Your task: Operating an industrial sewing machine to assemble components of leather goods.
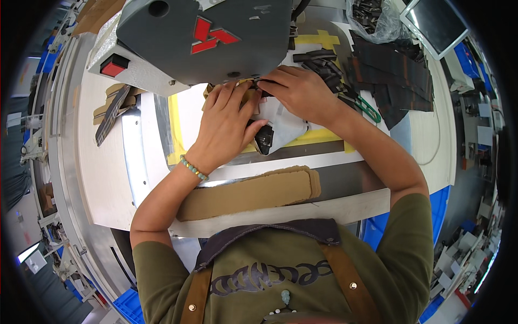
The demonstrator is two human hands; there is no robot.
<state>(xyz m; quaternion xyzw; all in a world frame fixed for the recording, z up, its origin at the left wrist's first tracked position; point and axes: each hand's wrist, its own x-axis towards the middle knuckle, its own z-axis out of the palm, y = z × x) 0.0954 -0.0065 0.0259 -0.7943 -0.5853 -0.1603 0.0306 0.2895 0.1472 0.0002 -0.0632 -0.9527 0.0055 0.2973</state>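
Observation:
Under the dark grey sewing machine head point(205, 51), my two hands meet at a small workpiece. My left hand point(224, 121) bends its fingers down over a tan fabric piece point(249, 96), thumb apart from the fingers. At the fingertips of my right hand point(305, 97) is the end of a small dark strap piece point(267, 93), pinched close to my left index finger. The machine head and my fingers hide the needle area. Below my left thumb lies a shiny black piece point(264, 139) on the white work plate point(283, 129).
Tan fabric strips point(248, 191) lie stacked at the near edge. Tan and dark straps point(110, 110) rest on the left. To the right are black strap pieces point(324, 67), a green-handled tool point(368, 109), dark fabric panels point(394, 75), a plastic bag point(375, 19) and a screen point(434, 24).

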